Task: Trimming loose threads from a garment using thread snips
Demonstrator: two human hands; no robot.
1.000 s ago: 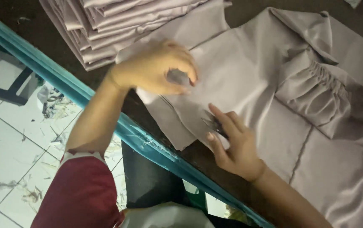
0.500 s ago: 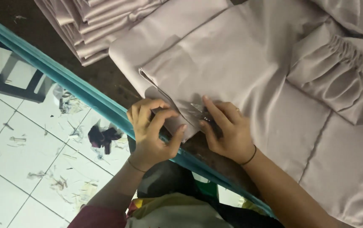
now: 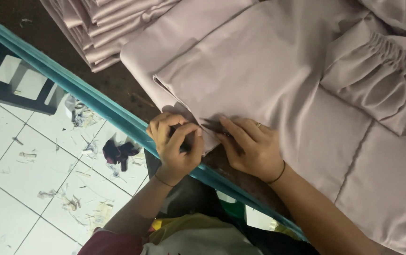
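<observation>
Pinching garment corner [image 3: 203, 137]: left hand [image 3: 174, 146] (curled); right hand [image 3: 252, 146] beside.

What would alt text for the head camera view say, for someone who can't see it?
Two bare hands, left hand and right hand, pinch the corner of a pale mauve folded fabric garment at the teal table edge. A stack of folded mauve fabric pieces lies behind; scraps litter the white tiled floor.
</observation>
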